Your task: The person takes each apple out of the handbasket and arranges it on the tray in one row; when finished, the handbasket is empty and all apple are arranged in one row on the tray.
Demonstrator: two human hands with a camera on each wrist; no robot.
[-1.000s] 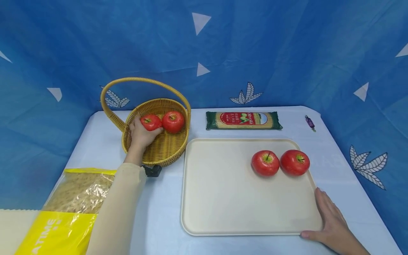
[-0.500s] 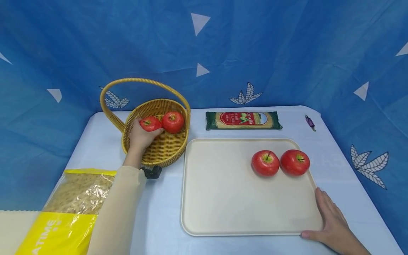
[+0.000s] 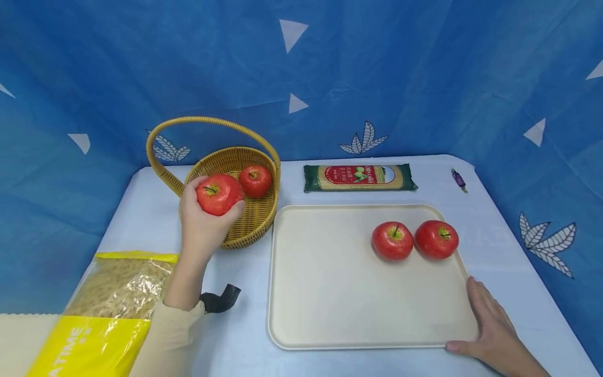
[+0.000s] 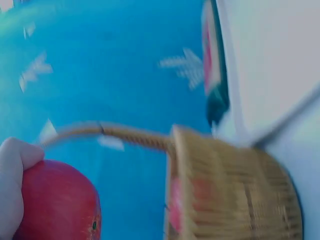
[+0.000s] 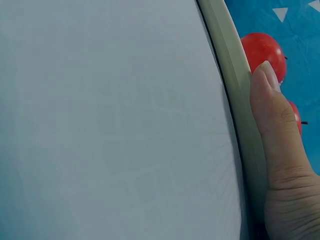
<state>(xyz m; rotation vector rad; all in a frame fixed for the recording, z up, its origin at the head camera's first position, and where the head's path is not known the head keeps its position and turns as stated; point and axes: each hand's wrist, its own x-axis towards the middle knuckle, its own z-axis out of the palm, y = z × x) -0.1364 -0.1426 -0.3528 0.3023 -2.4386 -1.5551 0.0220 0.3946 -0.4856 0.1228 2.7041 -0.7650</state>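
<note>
My left hand (image 3: 202,222) grips a red apple (image 3: 220,195) and holds it up over the near left side of the wicker basket (image 3: 242,241). In the left wrist view that apple (image 4: 57,202) shows at the lower left, fingers curled over it. A second apple (image 3: 256,181) lies inside the basket. My right hand (image 3: 492,330) rests at the near right corner of the beige tray (image 3: 358,293), fingers extended along its side; in the right wrist view the straight thumb (image 5: 280,125) lies against the rim. Two more apples, a left one (image 3: 392,241) and a right one (image 3: 436,240), sit on the tray.
A spaghetti packet (image 3: 360,178) lies behind the tray. One small purple-wrapped candy (image 3: 459,180) is at the back right. A yellow bag (image 3: 108,309) with tan contents lies left, beside my forearm. The basket's tall handle (image 3: 212,120) arches over it.
My left hand has lifted the left apple up out of the basket and toward me. The right hand, the tray and its apples stay in place.
</note>
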